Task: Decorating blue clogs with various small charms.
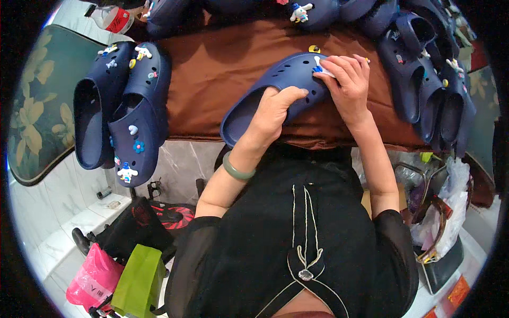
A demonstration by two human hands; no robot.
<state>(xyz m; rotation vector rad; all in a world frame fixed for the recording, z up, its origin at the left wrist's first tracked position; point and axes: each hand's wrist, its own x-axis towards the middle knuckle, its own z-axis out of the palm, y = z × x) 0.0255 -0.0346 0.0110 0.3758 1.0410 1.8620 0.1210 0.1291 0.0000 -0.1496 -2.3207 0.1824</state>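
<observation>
A navy blue clog (254, 98) with holes in its upper lies before me on a brown cloth, toe pointing to the far right. My left hand (273, 112) grips it, fingers inside the foot opening and thumb on top of the upper. At the toe, my right hand (345, 79) is closed on a small white and blue shoe charm (319, 68), pressed against the upper; the fingers cover part of it. A round yellow and black charm (314, 49) shows at the clog's far edge. Another small yellow bit peeks past my right fingertips, too small to name.
Decorated navy clogs (140, 114) stand at the left edge of the brown cloth (196, 79). Several more clogs (405, 79) line the right and far sides. A bottle (112, 20) lies far left. Below are a green bag (139, 281), a pink package (93, 278) and clear plastic (450, 201).
</observation>
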